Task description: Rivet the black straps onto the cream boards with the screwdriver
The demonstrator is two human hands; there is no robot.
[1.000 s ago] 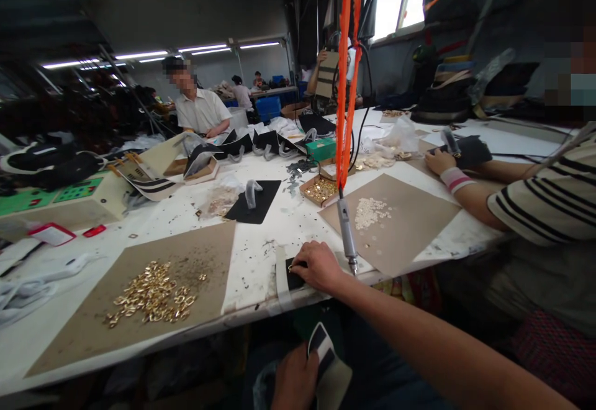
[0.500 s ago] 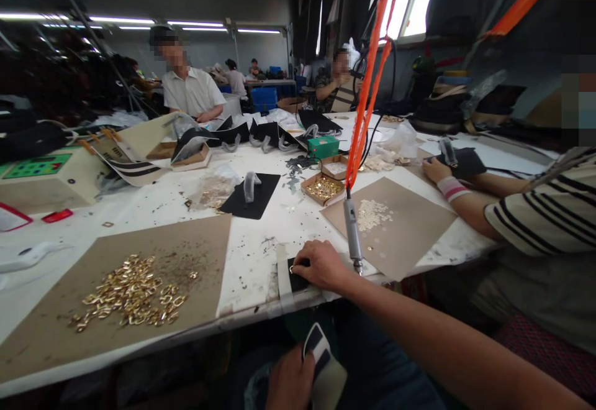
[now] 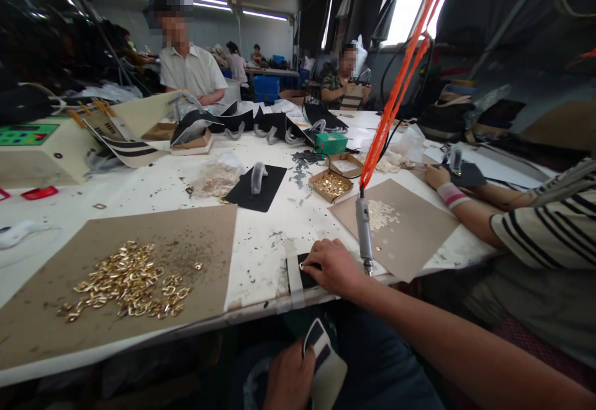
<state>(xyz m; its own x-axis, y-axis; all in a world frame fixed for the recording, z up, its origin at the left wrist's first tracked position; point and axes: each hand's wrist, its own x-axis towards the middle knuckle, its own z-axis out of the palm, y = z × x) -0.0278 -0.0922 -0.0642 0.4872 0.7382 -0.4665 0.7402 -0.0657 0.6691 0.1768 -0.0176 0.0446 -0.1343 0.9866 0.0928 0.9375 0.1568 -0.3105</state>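
At the table's front edge, my right hand (image 3: 336, 268) pinches a small gold ring (image 3: 302, 266) against a black pad (image 3: 309, 278) that has a strip of pale tape across its left side. Low in the view, under the table's edge, my left hand (image 3: 292, 374) is closed on a cream piece with dark stripes (image 3: 326, 366). A silver screwdriver (image 3: 365, 230) hangs from orange cords just right of my right hand. On a brown sheet (image 3: 205, 230) to the left lies a pile of gold buckles (image 3: 130, 282).
Beyond my right hand lie a black panel with a clear-wrapped handle (image 3: 272, 192), a small box of gold parts (image 3: 331, 186) and a green box (image 3: 331, 143). White discs (image 3: 382, 214) rest on another brown sheet. A co-worker's hand (image 3: 437, 177) is at the right.
The view has shifted slightly, so the table items appear moved. My right hand keeps its pinch at the black pad, and my left hand still holds the striped piece.
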